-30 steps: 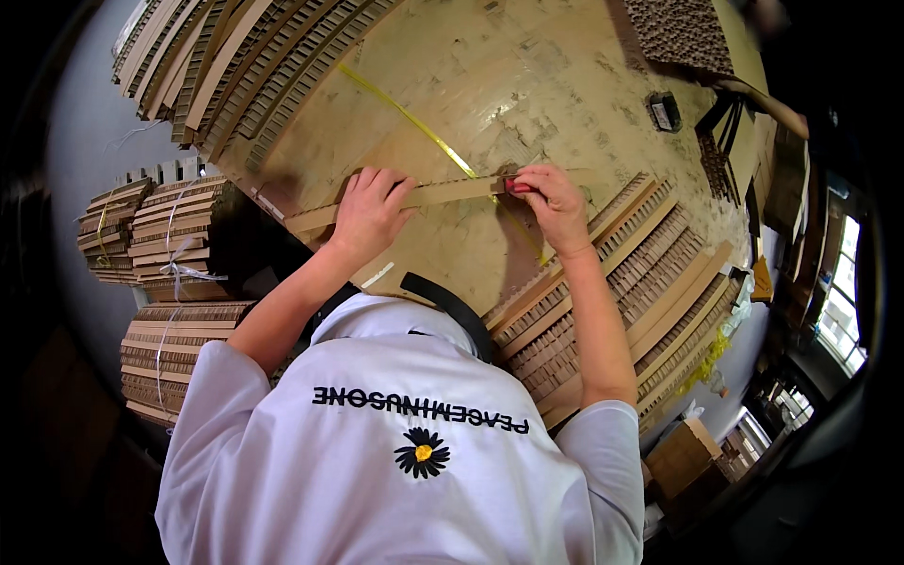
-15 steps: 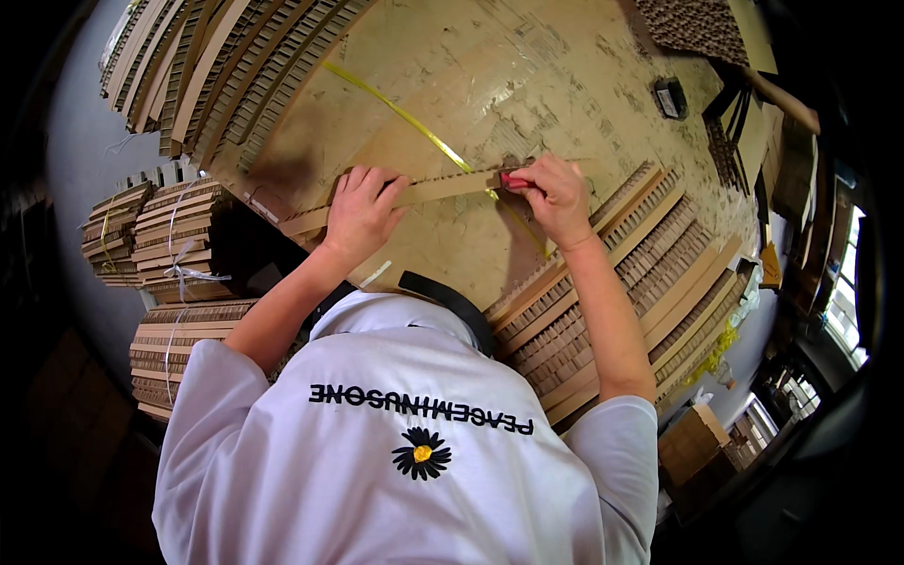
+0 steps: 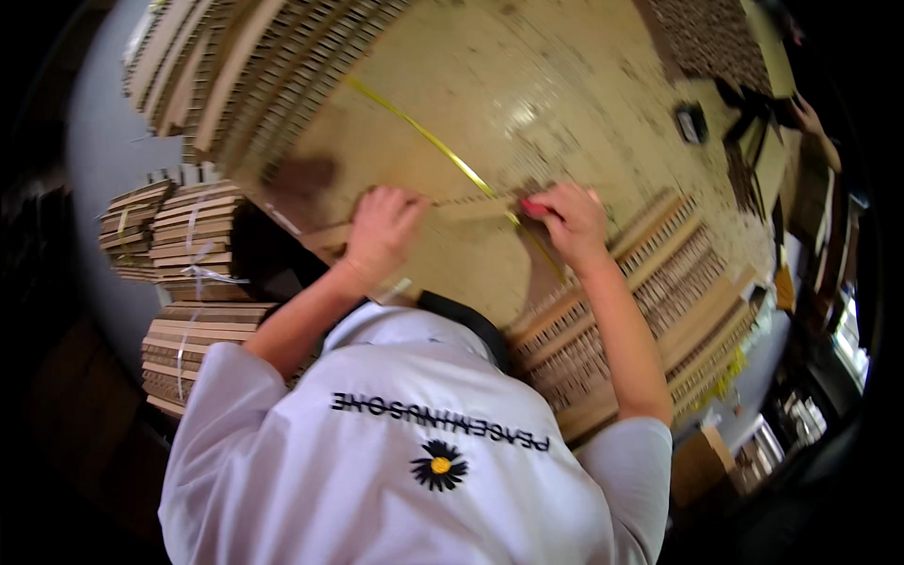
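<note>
A narrow cardboard strip (image 3: 461, 210) with a honeycomb-like edge lies across the worktable (image 3: 443, 56) in front of me. My left hand (image 3: 386, 231) is closed over the strip's left part, fingers bent down on it. At the strip's right end, my right hand (image 3: 574, 224) pinches a small red tool (image 3: 535, 208). The tool's exact kind is hidden by my fingers and by blur. Between my hands, a yellow strap (image 3: 443, 146) runs slantwise over the table and meets the strip near its right end.
Stacked honeycomb cardboard strips (image 3: 273, 75) stand at the far left; more strips (image 3: 640, 301) lie by my right forearm. Tied bundles (image 3: 198, 235) sit left of the table. A small black object (image 3: 690, 123) and a brown honeycomb block (image 3: 706, 42) are at the far right.
The whole view has shifted and blurred, so everything appears slightly farther right and lower. Both hands keep about the same places on the strip and the red tool.
</note>
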### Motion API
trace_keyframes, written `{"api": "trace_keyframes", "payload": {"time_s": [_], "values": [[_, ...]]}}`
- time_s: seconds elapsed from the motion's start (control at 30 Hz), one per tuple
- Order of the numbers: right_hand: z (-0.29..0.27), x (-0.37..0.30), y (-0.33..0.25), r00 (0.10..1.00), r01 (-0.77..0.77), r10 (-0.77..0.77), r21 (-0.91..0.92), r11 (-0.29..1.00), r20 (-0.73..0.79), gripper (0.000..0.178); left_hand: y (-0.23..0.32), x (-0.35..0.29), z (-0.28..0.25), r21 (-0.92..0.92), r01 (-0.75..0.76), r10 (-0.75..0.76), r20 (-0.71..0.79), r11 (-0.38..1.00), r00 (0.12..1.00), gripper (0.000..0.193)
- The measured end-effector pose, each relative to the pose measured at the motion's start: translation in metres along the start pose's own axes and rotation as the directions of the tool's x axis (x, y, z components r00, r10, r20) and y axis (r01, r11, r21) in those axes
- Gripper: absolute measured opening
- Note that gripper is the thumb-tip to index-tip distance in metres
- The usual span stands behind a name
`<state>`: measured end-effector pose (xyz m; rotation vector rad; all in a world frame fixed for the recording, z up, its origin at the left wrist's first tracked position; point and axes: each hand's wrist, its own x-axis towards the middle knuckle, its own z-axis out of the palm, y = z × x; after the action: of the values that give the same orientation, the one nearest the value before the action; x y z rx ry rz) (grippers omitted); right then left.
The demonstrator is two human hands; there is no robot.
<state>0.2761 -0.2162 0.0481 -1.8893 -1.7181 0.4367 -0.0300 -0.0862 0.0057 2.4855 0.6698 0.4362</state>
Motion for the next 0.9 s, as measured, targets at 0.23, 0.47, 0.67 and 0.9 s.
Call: {"api": "trace_keyframes", "payload": {"time_s": [0.23, 0.47, 0.67, 0.9], "values": [[0.0, 0.002, -0.011, 0.999, -0.023, 0.022, -0.027, 0.999, -0.028, 0.014, 0.001, 0.001, -0.009, -0.078, -0.041, 0.039, -0.03, 0.996, 0.999, 0.05], [-0.026, 0.013, -0.044, 0.97, -0.132, 0.161, 0.162, 0.978, -0.181, 0.014, -0.013, 0.006, -0.02, 0.023, -0.059, 0.063, -0.207, 0.998, 0.976, 0.038], [-0.134, -0.03, -0.069, 0.657, -0.33, 0.512, 0.4, 0.855, -0.553, 0.016, -0.025, 0.095, -0.095, 0.27, 0.05, 0.081, -0.452, 0.961, 0.888, 0.034], [-0.165, -0.123, -0.087, 0.527, -0.355, 0.655, 0.561, 0.748, -0.541, 0.023, 0.15, 0.045, 0.064, -0.246, 0.225, 0.007, 0.69, 0.943, 0.724, 0.065]]}}
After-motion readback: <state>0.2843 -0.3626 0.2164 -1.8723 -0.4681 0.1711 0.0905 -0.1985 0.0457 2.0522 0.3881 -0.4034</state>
